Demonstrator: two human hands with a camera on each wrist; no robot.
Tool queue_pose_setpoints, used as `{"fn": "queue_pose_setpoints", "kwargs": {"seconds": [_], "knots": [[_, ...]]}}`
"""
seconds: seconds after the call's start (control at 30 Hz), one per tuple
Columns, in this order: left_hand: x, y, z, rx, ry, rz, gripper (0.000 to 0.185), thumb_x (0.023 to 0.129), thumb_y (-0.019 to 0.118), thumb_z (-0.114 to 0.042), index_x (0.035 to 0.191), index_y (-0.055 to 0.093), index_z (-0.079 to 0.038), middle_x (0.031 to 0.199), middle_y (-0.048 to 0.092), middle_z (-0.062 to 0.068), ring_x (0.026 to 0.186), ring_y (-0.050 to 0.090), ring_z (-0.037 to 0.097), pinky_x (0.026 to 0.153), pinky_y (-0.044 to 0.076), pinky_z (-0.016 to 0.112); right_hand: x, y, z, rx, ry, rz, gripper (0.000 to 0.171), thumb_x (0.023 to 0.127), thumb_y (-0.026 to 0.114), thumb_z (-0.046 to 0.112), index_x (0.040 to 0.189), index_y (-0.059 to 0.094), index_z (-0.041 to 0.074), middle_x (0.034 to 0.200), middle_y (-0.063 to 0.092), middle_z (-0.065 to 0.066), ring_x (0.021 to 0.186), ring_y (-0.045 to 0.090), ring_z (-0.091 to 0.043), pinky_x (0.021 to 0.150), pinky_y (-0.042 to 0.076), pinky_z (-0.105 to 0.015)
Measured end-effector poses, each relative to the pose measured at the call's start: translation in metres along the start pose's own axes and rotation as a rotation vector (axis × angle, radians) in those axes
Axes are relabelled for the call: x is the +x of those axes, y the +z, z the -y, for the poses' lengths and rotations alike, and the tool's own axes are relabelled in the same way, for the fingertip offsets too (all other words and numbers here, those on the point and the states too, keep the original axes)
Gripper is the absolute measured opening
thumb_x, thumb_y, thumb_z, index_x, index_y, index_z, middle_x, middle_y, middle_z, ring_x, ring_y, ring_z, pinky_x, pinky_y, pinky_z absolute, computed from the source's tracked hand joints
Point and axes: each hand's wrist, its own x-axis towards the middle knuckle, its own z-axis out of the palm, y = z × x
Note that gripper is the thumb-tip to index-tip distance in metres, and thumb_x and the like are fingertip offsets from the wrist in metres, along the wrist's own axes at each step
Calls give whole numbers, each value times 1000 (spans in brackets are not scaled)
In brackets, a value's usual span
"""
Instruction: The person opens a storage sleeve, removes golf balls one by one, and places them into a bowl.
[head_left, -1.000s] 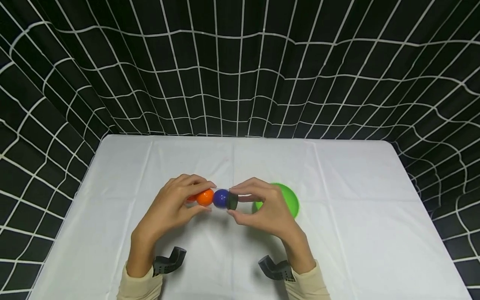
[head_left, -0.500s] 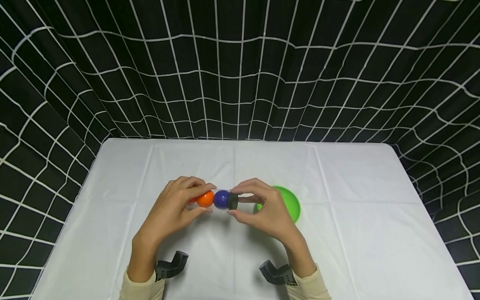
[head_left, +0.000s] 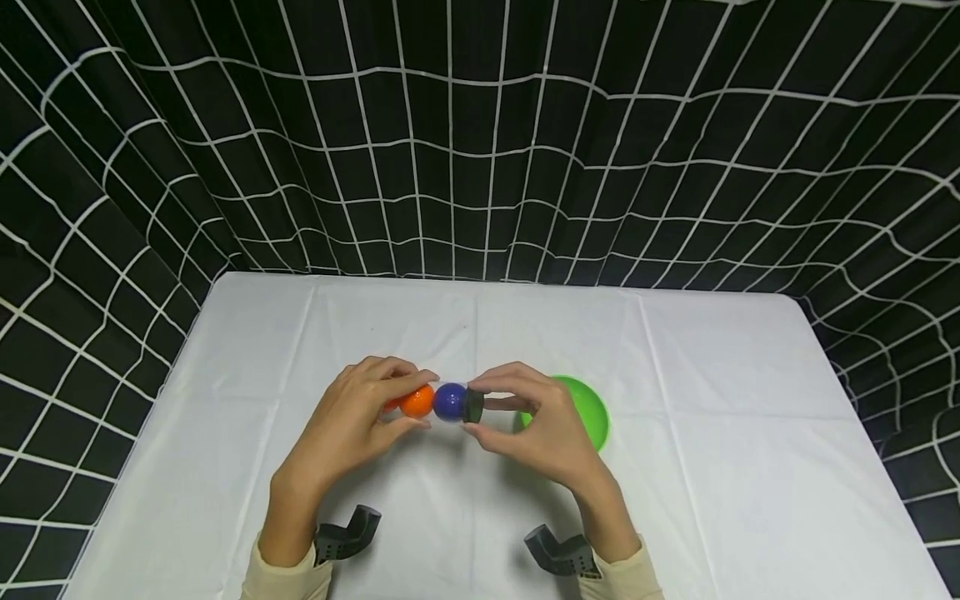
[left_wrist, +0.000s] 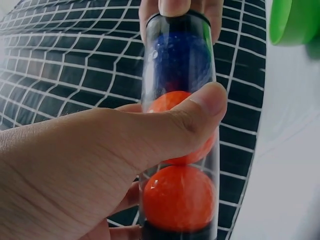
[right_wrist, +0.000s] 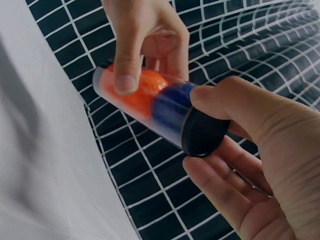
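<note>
White table before a black grid curtain: a clear tube of balls was held level above it between two hands.

The left hand curled thumb and fingers round the tube's body, steadying it over the orange balls, while the right hand pinched the black cap at the end beside the blue ball. Gripping body and cap apart let one hand brace while the other worked the cap, I judged. A green bowl sat on the table just behind the right hand.
</note>
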Motion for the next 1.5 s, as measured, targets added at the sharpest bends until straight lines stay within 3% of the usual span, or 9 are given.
{"fn": "queue_pose_setpoints", "kwargs": {"seconds": [0.47,0.7,0.87,1.07,1.27,1.5], "knots": [[4,2,-1,-1,26,6,53,83,91,-34,133,75,-29,120,74,-6,117,66,19,97,57,44,-1,-8,5,20,13,15,43,78,90,-3,119,78,4,117,75,-14,109,75,-19,88,66,-33],[7,1,0,-34,17,-5,55,82,91,-38,133,75,-26,125,74,-7,119,67,18,100,58,44,1,-6,4,25,8,-39,43,78,89,-5,116,71,5,116,69,-14,110,70,-12,89,65,-34],[8,-1,1,-65,6,-16,55,84,89,-38,135,73,-24,128,74,-6,121,68,19,103,58,45,1,-7,4,27,20,-82,47,83,83,-8,126,68,3,118,64,-14,111,68,-10,91,65,-34],[8,-4,3,-99,-2,-57,52,85,90,-36,133,74,-24,126,74,-7,118,69,18,102,59,44,2,-4,0,-15,62,-135,41,88,79,-5,127,72,4,118,66,-14,108,70,-15,92,65,-31],[2,-11,6,-112,-35,-77,52,84,90,-38,132,74,-26,125,74,-8,117,70,15,101,60,42,6,19,-7,-162,153,-121,34,86,85,4,118,72,4,112,72,-13,105,77,-25,90,65,-30],[-4,-10,10,-132,-56,-71,53,84,90,-36,134,74,-26,125,74,-7,117,70,16,99,60,43,4,49,-21,-457,142,-78,33,81,86,10,110,73,5,101,76,-6,93,75,-19,86,65,-31]]}}
